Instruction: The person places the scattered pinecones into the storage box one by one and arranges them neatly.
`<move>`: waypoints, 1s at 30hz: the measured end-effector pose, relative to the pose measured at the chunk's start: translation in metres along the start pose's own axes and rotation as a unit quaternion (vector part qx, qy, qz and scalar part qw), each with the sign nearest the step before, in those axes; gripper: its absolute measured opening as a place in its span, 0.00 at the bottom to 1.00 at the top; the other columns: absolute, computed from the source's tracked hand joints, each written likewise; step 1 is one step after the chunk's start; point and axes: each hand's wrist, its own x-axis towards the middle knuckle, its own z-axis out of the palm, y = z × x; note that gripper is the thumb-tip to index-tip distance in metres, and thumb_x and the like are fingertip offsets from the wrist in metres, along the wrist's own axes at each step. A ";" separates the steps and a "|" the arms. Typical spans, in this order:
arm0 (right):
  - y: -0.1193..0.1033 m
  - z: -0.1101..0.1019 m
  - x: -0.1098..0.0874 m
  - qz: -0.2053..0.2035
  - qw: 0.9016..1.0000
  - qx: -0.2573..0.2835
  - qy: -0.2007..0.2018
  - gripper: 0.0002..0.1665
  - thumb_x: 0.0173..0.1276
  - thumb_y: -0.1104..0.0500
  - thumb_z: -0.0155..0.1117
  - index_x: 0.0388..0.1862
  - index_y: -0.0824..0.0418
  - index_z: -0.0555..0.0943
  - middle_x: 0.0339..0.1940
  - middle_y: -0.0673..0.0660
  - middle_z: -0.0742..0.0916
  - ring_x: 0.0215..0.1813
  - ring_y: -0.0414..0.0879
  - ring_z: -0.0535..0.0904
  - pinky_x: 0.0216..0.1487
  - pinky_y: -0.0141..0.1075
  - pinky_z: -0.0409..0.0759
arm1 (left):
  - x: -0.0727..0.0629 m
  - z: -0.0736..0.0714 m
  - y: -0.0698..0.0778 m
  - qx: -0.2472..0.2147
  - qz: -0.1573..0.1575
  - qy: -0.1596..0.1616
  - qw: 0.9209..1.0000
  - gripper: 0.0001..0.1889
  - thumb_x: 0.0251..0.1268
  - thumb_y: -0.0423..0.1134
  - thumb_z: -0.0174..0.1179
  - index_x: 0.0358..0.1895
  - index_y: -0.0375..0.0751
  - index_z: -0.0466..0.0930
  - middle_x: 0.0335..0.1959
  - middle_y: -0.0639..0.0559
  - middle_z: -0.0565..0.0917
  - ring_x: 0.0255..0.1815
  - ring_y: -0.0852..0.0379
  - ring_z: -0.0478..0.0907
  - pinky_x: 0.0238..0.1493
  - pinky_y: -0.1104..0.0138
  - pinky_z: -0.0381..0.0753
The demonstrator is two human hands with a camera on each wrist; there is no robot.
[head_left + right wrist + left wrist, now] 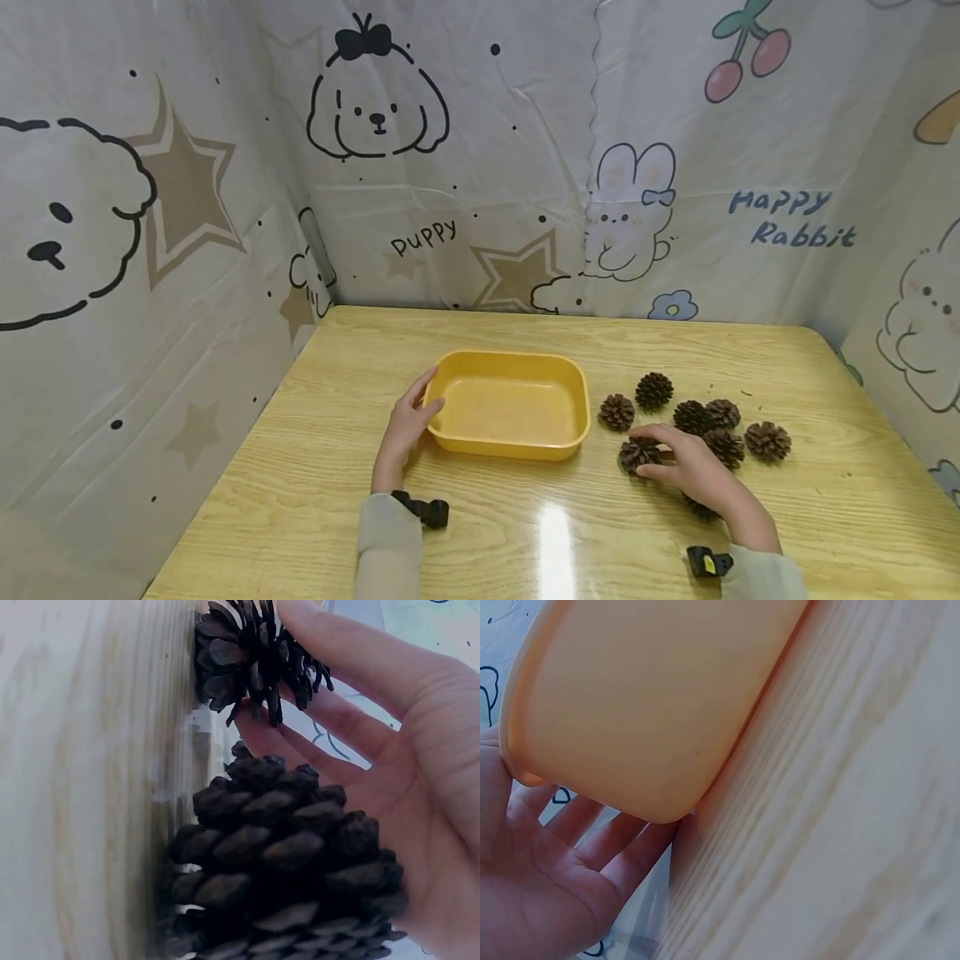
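Within the right hand [692, 467], a brown, scaly, rounded pinecone [636, 457] seems pinched. Further left, the left hand [406, 423] grips a yellow, rounded-rectangular plastic tub [502, 448].

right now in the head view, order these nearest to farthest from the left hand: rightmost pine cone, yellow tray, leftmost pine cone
1. Yellow tray: touching the left hand, on its right.
2. Leftmost pine cone: just beyond the tray's right side.
3. Rightmost pine cone: at the group's right end.
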 end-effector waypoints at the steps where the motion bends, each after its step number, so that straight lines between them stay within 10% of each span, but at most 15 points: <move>1: 0.001 0.000 0.000 0.002 1.000 0.000 0.002 0.31 0.63 0.57 0.68 0.65 0.62 0.75 0.64 0.64 0.80 0.64 0.64 0.76 0.55 0.49 0.82 | -0.001 0.000 0.001 0.001 0.000 0.000 1.000 0.30 0.70 0.33 0.54 0.75 0.43 0.61 0.78 0.37 0.56 0.79 0.37 0.53 0.73 0.47 0.63; 30: 0.001 -0.001 -0.003 -0.015 0.991 0.010 0.136 0.30 0.66 0.53 0.66 0.65 0.59 0.74 0.62 0.63 0.80 0.60 0.60 0.78 0.53 0.44 0.83 | 0.019 0.002 -0.031 0.002 -0.009 0.019 1.000 0.30 0.70 0.37 0.55 0.74 0.54 0.63 0.79 0.42 0.57 0.79 0.40 0.53 0.73 0.48 0.65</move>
